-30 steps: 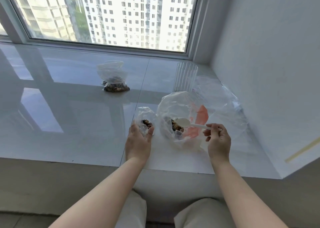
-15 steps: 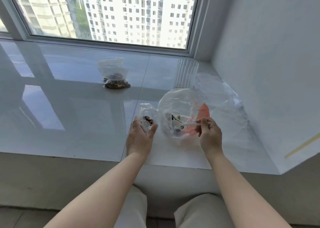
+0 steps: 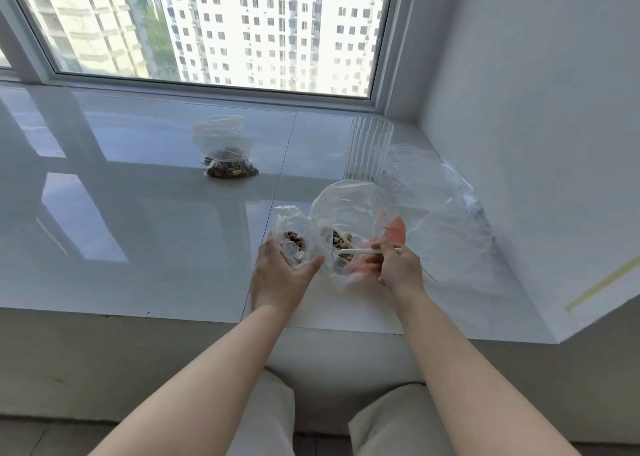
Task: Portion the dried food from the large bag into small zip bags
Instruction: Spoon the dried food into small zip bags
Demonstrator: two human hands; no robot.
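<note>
White sill (image 3: 138,247) | left hand (image 3: 280,279) fingers cup small zip bag (image 3: 292,234) | right hand (image 3: 398,268) fingers pinch, seemingly, spoon (image 3: 360,250)

— What stood on the sill (image 3: 138,213)?
— A ribbed clear glass (image 3: 370,150), upright near the right wall (image 3: 536,109).
— And beyond it?
— A window (image 3: 221,29) showed pale tower blocks (image 3: 270,33), their shapes mirrored in the glossy white surface.
</note>
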